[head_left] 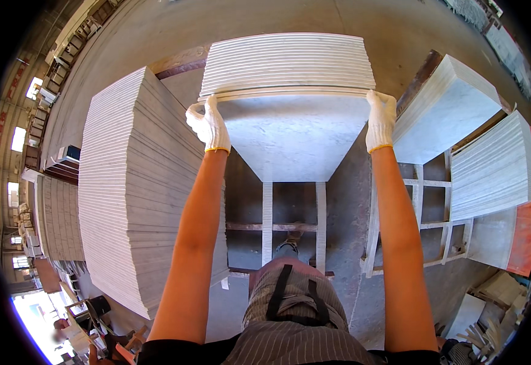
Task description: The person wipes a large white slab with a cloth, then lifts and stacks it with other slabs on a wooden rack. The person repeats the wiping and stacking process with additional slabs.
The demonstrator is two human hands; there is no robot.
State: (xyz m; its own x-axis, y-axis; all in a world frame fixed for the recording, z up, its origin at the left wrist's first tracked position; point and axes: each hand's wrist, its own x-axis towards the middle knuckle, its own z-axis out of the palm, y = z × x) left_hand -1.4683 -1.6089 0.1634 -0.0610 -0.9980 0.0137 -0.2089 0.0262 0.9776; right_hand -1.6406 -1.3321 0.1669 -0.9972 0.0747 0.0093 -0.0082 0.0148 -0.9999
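A white marble slab (296, 135) with faint grey veining stands at the near face of a row of slabs (286, 62) packed on edge. My left hand (208, 125), in a white knit glove, is closed on its upper left corner. At the upper right corner my right hand (381, 121), gloved the same way, grips with the thumb at the top edge. Most of the fingers are hidden behind the slab's sides. A thin gap shows between the nearest top edges and the rest of the row. Two ridged rails (267, 219) run from under the slab toward me.
Close on my left rises a long stack of slabs (110, 182). To the right, more slabs (451, 109) and another bundle (493, 167) lean on a metal rack (419, 201), beside an orange sheet (528, 222). A rusty crossbar (244, 227) spans low before my legs.
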